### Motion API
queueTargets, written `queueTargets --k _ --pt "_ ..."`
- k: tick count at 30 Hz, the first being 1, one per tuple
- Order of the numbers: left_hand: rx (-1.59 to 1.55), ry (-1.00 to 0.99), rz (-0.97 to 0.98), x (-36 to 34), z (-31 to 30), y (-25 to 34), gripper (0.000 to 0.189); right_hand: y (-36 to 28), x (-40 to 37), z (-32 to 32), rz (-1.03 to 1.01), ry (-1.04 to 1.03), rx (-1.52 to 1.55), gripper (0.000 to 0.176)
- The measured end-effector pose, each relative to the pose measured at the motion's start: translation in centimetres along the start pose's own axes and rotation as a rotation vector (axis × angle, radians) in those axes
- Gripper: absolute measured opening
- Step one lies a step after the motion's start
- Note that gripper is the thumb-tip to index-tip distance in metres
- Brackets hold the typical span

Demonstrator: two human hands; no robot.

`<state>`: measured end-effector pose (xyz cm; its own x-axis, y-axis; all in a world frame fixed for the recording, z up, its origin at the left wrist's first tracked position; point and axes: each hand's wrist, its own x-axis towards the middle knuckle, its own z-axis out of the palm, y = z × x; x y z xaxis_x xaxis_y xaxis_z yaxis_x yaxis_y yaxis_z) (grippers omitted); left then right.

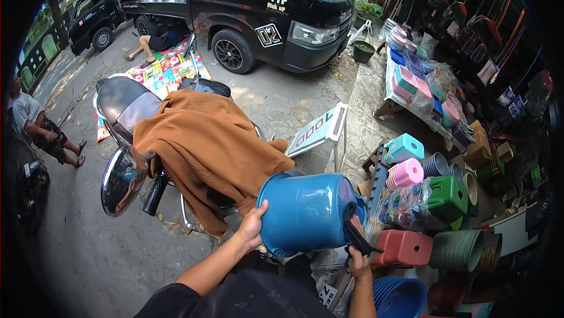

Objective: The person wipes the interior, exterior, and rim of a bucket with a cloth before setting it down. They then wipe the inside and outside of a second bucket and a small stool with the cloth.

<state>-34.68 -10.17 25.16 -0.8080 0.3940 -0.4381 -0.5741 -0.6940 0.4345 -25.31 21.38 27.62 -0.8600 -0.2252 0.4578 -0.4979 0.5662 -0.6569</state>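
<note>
A glossy blue plastic bucket (305,209) is held tilted on its side in front of my body. My left hand (251,229) is closed on its rim, thumb on the outer wall. At the bucket's other end, my right hand (358,262) is closed around a dark cloth (353,230), which drapes against the bucket's end and shows an orange-brown patch. Just beyond the bucket, a brown ribbed garment (205,136) lies over a parked motorbike (132,106). The bucket hides part of the ground and the stand behind it.
Stacked plastic stools (402,247) and basins (399,297) stand close on my right. A white sign board (320,130) is ahead. The motorbike's mirror (123,180) juts out at left. Beyond are a black pickup (270,18), a person lying beside it, and another person at far left.
</note>
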Motion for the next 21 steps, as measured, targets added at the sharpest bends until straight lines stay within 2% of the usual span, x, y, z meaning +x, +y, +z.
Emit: queueTargets --k 1,4,6,9,11,14,15,16,18,19,20,21 --pt "-0.053 -0.032 -0.011 0.1 -0.3 0.1 0.054 0.1 0.1 -0.2 0.007 0.004 -0.002 0.056" --pt "0.030 -0.105 -0.081 0.0 -0.6 0.3 0.057 0.2 0.6 -1.5 0.725 0.090 0.366 0.052" --pt "0.077 -0.131 -0.129 -0.1 -0.1 -0.3 0.056 -0.2 1.5 -1.7 0.704 0.113 0.299 0.052" --pt "0.137 -0.023 -0.057 0.3 -0.2 -1.6 0.054 -0.2 4.4 -0.6 0.562 0.085 0.127 0.055" --pt "0.153 -0.044 -0.053 0.5 -0.1 -1.2 0.053 -0.2 4.0 -1.1 0.510 0.074 0.067 0.057" --pt "0.169 -0.040 -0.008 0.5 1.1 -1.4 0.049 -2.0 1.7 -2.4 0.662 0.195 0.634 0.045" --pt "0.248 -0.035 0.052 0.9 1.3 -1.9 0.046 -4.1 2.7 -3.0 0.671 0.378 0.965 0.041" --pt "0.328 -0.032 0.112 1.2 1.9 -2.3 0.044 -4.4 2.1 -3.3 0.683 0.462 1.053 0.045" --pt "0.423 -0.076 0.145 1.3 4.0 -3.2 0.034 -6.3 2.0 -4.1 0.578 0.566 1.027 0.046" --pt "0.516 -0.144 0.172 1.7 4.6 -4.1 0.035 -6.7 1.9 -3.9 0.582 0.567 1.024 0.046" --pt "0.607 -0.212 0.198 2.0 5.2 -5.2 0.036 -7.1 1.8 -3.5 0.593 0.660 0.912 0.045" --pt "0.833 -0.260 0.370 2.0 6.1 -6.5 0.036 -7.5 1.8 -3.0 0.601 0.752 0.797 0.045"
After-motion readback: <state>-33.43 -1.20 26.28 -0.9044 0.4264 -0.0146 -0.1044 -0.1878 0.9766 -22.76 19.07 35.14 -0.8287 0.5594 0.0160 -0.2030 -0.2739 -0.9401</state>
